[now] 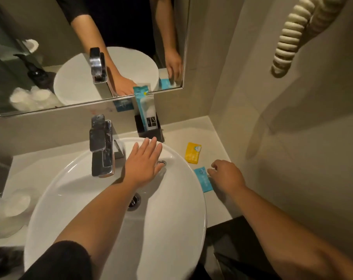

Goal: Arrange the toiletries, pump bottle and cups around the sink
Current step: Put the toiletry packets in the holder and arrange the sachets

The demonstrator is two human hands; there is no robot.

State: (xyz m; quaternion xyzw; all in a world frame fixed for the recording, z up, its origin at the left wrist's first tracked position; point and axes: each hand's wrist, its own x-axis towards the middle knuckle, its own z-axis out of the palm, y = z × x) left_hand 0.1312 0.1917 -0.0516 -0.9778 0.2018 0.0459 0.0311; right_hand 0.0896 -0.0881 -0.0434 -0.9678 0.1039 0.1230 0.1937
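Observation:
My left hand [145,162] hovers flat and open over the white basin [171,229], fingers spread toward its far rim. My right hand [227,174] reaches down to a blue sachet [204,181] lying on the counter right of the basin; the fingertips touch its edge, and no grip shows. A yellow sachet [193,152] lies just beyond it. A teal and white toiletry packet [146,108] stands upright in a black holder [150,131] against the back wall. Wrapped white cups [11,207] sit left of the basin. A dark pump bottle [1,259] shows at the lower left edge.
A chrome tap [100,146] stands at the back of the basin, left of my left hand. The mirror [86,47] runs along the back wall. A coiled cream cord [293,35] hangs on the right wall. The counter [216,207] ends just below the blue sachet.

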